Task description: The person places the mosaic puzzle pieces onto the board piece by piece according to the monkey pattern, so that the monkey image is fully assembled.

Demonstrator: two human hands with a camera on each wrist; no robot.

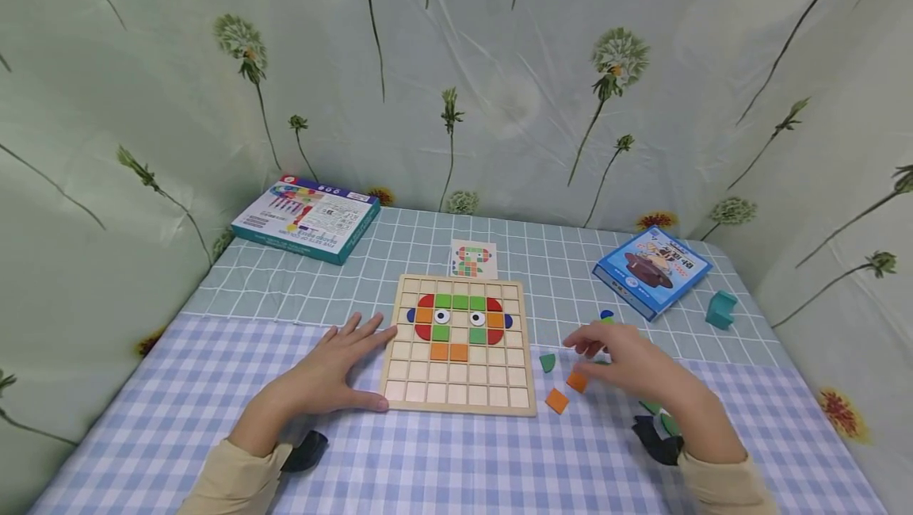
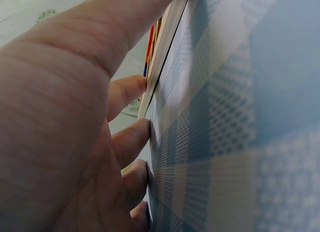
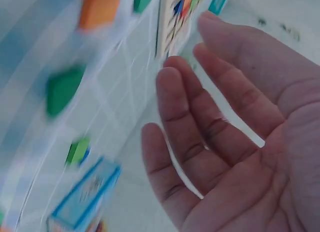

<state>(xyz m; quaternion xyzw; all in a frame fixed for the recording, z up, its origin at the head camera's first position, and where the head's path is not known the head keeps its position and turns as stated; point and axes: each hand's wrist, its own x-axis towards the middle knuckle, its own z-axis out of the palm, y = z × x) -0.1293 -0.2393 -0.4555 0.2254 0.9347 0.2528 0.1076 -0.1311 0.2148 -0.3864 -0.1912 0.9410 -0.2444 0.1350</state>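
A square wooden grid board (image 1: 456, 409) lies on the cloth, with coloured tiles on it forming a face: red curved corners, green and orange squares, blue half-rounds and two eye tiles (image 1: 476, 319). Fingers spread, my left hand (image 1: 321, 372) rests at the board's left edge, its thumb and index fingertip touching the frame. To the right of the board, my right hand (image 1: 631, 360) hovers over loose pieces, fingers bent loosely and nothing held. An orange square (image 1: 557, 400), another orange tile (image 1: 577, 382) and a green quarter-round piece (image 1: 547, 362) lie near it; other green pieces are partly hidden beneath.
A patterned card (image 1: 487, 270) lies just behind the board. A teal-edged box (image 1: 307, 218) is at the back left. At the back right are a blue box (image 1: 652, 271) and a small teal object (image 1: 721, 310). A floral curtain (image 1: 513, 103) hangs behind the table.
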